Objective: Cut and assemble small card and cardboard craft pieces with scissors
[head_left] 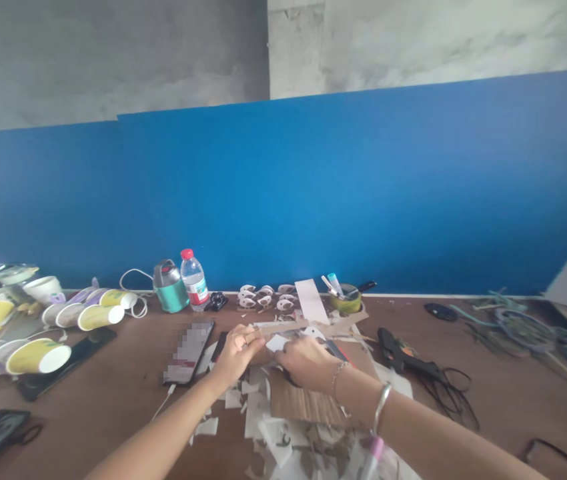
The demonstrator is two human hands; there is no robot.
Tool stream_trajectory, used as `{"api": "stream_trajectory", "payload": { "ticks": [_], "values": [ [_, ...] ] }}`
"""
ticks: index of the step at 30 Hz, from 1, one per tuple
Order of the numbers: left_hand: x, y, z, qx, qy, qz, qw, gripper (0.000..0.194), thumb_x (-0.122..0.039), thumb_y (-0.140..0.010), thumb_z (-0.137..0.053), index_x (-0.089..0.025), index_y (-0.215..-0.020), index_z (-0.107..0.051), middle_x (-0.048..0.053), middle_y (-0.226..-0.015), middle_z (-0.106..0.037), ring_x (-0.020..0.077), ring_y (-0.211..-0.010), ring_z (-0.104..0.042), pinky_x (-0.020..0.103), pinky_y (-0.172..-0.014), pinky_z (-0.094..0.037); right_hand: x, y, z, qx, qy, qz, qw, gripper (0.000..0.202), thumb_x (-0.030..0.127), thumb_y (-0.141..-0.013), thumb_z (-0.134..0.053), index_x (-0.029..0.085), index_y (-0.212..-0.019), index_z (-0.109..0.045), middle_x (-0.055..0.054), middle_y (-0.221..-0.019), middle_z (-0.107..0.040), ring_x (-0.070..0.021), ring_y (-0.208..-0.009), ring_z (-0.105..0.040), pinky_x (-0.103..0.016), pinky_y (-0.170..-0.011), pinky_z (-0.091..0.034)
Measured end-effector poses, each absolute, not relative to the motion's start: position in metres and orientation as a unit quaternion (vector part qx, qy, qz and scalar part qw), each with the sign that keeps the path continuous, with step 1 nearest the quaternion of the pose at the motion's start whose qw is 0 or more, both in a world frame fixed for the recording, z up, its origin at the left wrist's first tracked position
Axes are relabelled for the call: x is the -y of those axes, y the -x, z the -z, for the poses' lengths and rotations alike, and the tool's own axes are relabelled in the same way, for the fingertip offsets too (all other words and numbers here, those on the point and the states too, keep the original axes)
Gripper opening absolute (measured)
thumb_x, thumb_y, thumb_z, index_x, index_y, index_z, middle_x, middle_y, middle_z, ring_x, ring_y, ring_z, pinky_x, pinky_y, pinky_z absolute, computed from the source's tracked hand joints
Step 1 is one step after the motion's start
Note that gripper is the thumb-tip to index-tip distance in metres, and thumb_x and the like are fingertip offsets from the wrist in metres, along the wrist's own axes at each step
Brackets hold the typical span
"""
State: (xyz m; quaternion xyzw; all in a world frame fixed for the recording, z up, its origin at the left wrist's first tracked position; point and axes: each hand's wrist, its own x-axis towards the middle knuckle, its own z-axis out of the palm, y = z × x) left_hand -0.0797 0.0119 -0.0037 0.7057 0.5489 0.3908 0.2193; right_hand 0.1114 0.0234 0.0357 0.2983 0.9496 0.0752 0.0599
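Observation:
My left hand (pixel 238 348) is closed, fingertips pressed together at the left edge of a pile of cardboard and paper. What it pinches, if anything, is too small to make out. My right hand (pixel 307 363) bends over the pile with its fingers closed on a small white paper piece (pixel 277 343). Something dark shows under that hand, mostly hidden. Below it lies a corrugated cardboard sheet (pixel 308 401), with white paper scraps (pixel 233 399) strewn around. Just beyond the hands stand several small white cut-out shapes (pixel 265 297) and a white paper strip (pixel 312 301).
A glue gun (pixel 406 357) with its cord lies to the right. A tape roll (pixel 346 303) holds pens behind the pile. Left are a phone (pixel 189 353), a water bottle (pixel 194 281), a teal-based container (pixel 171 290) and paper cups (pixel 38 355). A blue partition (pixel 283 193) rises behind.

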Motion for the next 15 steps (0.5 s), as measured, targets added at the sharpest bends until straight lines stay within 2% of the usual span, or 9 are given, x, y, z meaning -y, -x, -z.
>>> {"api": "stream_trajectory", "payload": {
  "ticks": [3,6,11,13,15],
  "values": [
    [-0.013,0.078,0.002,-0.552,-0.717,-0.381,0.19,0.036,-0.043,-0.086,-0.05,-0.021,-0.06,-0.061,0.001,-0.067,-0.058,0.0203,-0.075,-0.054,0.03,-0.076,-0.041,-0.023,-0.103,-0.035,-0.949,-0.304,-0.064,0.06,0.021,0.018,-0.08,-0.056,0.011,-0.097,-0.065,-0.017,-0.087,-0.071,-0.0269,-0.081,-0.069,-0.032,-0.064,-0.049],
    [-0.012,0.08,0.0,-0.55,-0.727,-0.365,0.19,0.035,-0.044,-0.086,-0.049,-0.022,-0.068,-0.069,0.002,-0.07,-0.064,0.0221,-0.079,-0.056,0.032,-0.079,-0.041,-0.023,-0.098,-0.033,-0.951,-0.297,-0.056,0.068,0.02,0.017,-0.08,-0.056,0.009,-0.096,-0.065,-0.019,-0.084,-0.071,-0.0278,-0.079,-0.069,-0.033,-0.062,-0.049],
    [-0.01,0.082,0.002,-0.551,-0.678,-0.389,0.291,0.031,-0.044,-0.084,-0.051,-0.025,-0.091,-0.074,0.002,-0.096,-0.074,0.0261,-0.098,-0.06,0.036,-0.092,-0.04,-0.022,-0.1,-0.024,-0.958,-0.276,-0.042,0.057,0.019,0.009,-0.077,-0.057,0.008,-0.093,-0.066,-0.018,-0.082,-0.071,-0.0276,-0.079,-0.068,-0.032,-0.059,-0.048],
    [-0.01,0.082,0.002,-0.593,-0.615,-0.403,0.33,0.033,-0.046,-0.081,-0.055,-0.021,-0.088,-0.074,0.003,-0.09,-0.075,0.0272,-0.094,-0.063,0.035,-0.085,-0.044,-0.022,-0.101,-0.019,-0.96,-0.275,-0.034,0.047,0.017,0.005,-0.073,-0.058,0.009,-0.088,-0.067,-0.017,-0.077,-0.071,-0.0268,-0.076,-0.068,-0.03,-0.057,-0.047],
    [-0.012,0.083,0.001,-0.638,-0.556,-0.406,0.344,0.038,-0.051,-0.079,-0.056,-0.017,-0.079,-0.073,0.004,-0.076,-0.073,0.0277,-0.081,-0.065,0.034,-0.074,-0.047,-0.022,-0.101,-0.015,-0.958,-0.285,-0.025,0.024,0.019,0.002,-0.07,-0.059,0.01,-0.084,-0.068,-0.015,-0.074,-0.071,-0.0254,-0.072,-0.068,-0.029,-0.055,-0.045]
  ]
}}
